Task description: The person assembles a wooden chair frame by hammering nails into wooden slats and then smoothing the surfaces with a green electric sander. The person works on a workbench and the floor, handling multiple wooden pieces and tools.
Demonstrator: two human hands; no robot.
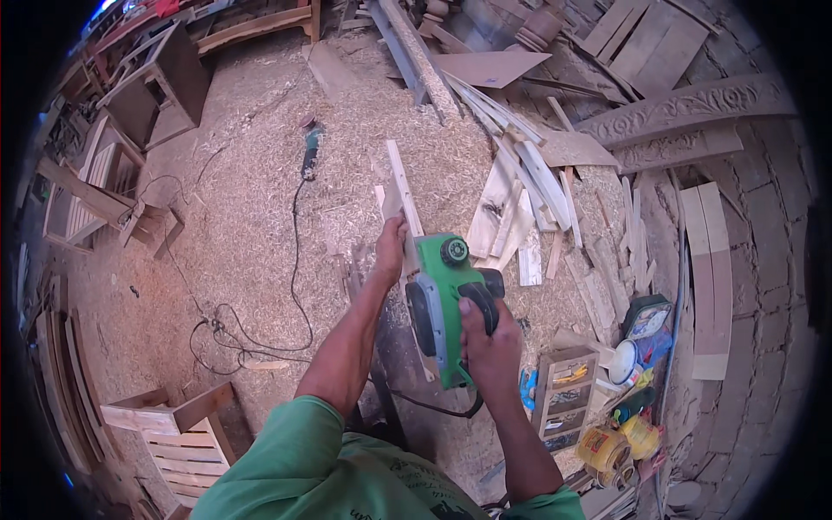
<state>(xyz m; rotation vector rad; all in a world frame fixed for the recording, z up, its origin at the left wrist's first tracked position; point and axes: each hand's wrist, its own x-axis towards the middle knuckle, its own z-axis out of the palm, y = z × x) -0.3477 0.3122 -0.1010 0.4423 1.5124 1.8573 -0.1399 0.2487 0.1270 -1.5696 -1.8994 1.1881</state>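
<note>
My right hand (pixel 492 342) is wrapped round the black rear handle of a green electric hand planer (pixel 449 299). The planer rests along a narrow pale wood strip (pixel 402 186), whose far end sticks out beyond the tool and whose middle is hidden under it. Just left of the planer's front, my left hand (pixel 392 251) grips the strip by its side, fingers pressed against it. A dark cord leaves the planer's rear and curves toward my body. Beneath lies a dark narrow work support (pixel 386 403), mostly covered by my arms and the tool.
Wood shavings cover the floor. An angle grinder (pixel 309 152) lies ahead on the left, its cord looping nearer. Loose boards (pixel 520 191) pile up on the right. A wooden crate (pixel 568 394) and yellow jars (pixel 604 451) stand near right; a slatted wooden piece (pixel 178 446) stands near left.
</note>
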